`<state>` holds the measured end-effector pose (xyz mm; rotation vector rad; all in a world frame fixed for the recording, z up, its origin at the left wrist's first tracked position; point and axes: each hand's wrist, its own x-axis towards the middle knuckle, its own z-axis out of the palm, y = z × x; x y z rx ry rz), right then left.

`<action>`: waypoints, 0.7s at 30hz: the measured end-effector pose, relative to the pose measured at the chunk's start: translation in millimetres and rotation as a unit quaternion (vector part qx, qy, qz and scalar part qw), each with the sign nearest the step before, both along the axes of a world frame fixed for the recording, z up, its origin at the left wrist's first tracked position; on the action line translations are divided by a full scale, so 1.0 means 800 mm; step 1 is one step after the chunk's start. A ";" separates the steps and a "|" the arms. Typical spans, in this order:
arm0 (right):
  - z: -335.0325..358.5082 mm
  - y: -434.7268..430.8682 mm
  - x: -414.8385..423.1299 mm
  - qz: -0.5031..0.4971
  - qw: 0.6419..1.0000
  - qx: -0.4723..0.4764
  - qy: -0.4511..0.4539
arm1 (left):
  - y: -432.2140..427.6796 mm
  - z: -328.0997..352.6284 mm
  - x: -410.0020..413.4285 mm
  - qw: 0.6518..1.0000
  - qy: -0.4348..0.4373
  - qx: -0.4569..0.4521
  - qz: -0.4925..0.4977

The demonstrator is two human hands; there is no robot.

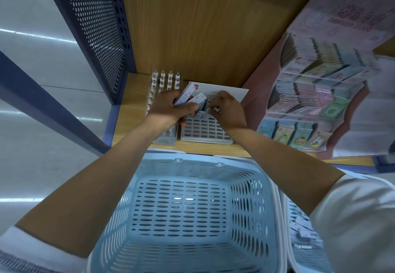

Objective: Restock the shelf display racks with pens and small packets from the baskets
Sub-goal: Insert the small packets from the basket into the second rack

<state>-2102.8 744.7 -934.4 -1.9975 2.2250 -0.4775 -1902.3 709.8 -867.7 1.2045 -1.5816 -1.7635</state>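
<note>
Shelf (126, 121): wooden board, far; packet restocking looks to be the step in hand, since both hands work at its racks.
Blue basket (198, 161): near, centre, below the shelf edge.
Sticker display (316, 93): right; pink header reads "EMBROIDERY", the rest is blurred.
Second basket (287, 230): near right; small white packets lie inside, so stock seems left to place.
Grey rack (205, 129): slotted, on the shelf under the hands; the next move calls for seating a packet in a free slot.
Pens (165, 80): far left, upright in rows.
Left hand (168, 107): fingers curled round a fan of white packets (186, 95); print unreadable.
Right hand (229, 111): fingertips pinch one small packet (215, 110) just above the rack.
</note>
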 end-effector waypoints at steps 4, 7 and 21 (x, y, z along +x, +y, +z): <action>0.000 0.000 -0.003 -0.011 1.000 0.003 -0.002 | -0.001 -0.001 -0.001 1.000 -0.009 -0.003 -0.002; 0.003 0.004 -0.008 -0.005 0.999 -0.002 -0.050 | 0.001 0.000 -0.002 1.000 -0.008 0.000 0.004; 0.091 0.019 -0.006 -0.027 0.825 0.051 -0.563 | 0.005 0.004 -0.019 0.998 -0.034 -0.044 -0.001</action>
